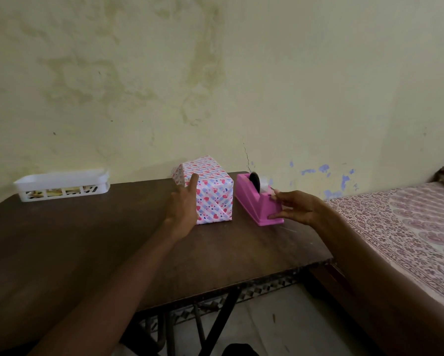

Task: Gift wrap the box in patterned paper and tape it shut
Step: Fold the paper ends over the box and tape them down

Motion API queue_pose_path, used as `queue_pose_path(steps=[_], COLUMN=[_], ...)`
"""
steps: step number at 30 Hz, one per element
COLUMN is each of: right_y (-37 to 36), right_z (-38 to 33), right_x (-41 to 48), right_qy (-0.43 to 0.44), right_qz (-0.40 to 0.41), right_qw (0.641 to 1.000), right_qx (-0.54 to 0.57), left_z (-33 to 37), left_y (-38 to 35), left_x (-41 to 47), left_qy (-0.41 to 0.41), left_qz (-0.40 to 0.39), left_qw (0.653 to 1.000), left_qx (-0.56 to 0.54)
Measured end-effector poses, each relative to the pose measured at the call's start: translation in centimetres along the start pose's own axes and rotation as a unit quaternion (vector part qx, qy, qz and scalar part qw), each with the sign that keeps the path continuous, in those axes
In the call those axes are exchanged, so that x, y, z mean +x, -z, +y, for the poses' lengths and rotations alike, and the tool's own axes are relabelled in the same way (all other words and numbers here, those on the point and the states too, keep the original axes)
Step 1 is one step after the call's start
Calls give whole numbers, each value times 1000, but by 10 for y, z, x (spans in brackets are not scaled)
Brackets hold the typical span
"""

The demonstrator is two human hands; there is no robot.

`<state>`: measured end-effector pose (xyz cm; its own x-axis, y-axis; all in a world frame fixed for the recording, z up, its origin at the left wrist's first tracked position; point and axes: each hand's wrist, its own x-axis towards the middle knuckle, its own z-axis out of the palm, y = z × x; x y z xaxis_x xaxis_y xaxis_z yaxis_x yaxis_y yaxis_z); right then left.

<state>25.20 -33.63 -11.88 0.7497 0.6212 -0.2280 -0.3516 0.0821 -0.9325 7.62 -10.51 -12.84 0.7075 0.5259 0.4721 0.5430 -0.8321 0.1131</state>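
Note:
The box [210, 194] stands near the back of the dark wooden table [74, 242], fully covered in white paper with pink hearts and blue stripes. My left hand [182, 204] lies flat against the box's left side with straight fingers. Just to the right sits a pink tape dispenser [254, 201] with a roll of clear tape. My right hand [295, 206] is at the dispenser's near end. Its thumb touches the base and its fingers reach over the cutter. Whether it holds a tape end cannot be made out.
A white slotted plastic basket [61, 186] with papers inside stands at the table's back left. A bed with a patterned cover [401, 227] runs along the right of the table. The stained wall [215, 86] is directly behind.

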Motion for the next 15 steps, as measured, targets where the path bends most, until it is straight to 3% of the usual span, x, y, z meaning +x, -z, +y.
queue_pose_path(steps=[5,8,10,12,15], right_y=[-1,-3,-4,-9,-15], right_z=[9,11,7,1,1], right_x=[-2,-1,3,6,7], right_qy=[26,93,148,194,216], right_qz=[17,89,159,207,237], right_qw=[999,978,925,840,755], right_qx=[-35,-164,-310,-463,-572], left_z=[0,0,1,2,1], left_y=[-2,-1,-1,1,3], left_x=[1,1,0,-1,-2], left_qy=[-1,4,4,7,8], left_qz=[-2,-10,-14,-14,-14], left_qw=[1000,1000,1000,1000,1000], left_qx=[0,-3,-4,-7,-6])
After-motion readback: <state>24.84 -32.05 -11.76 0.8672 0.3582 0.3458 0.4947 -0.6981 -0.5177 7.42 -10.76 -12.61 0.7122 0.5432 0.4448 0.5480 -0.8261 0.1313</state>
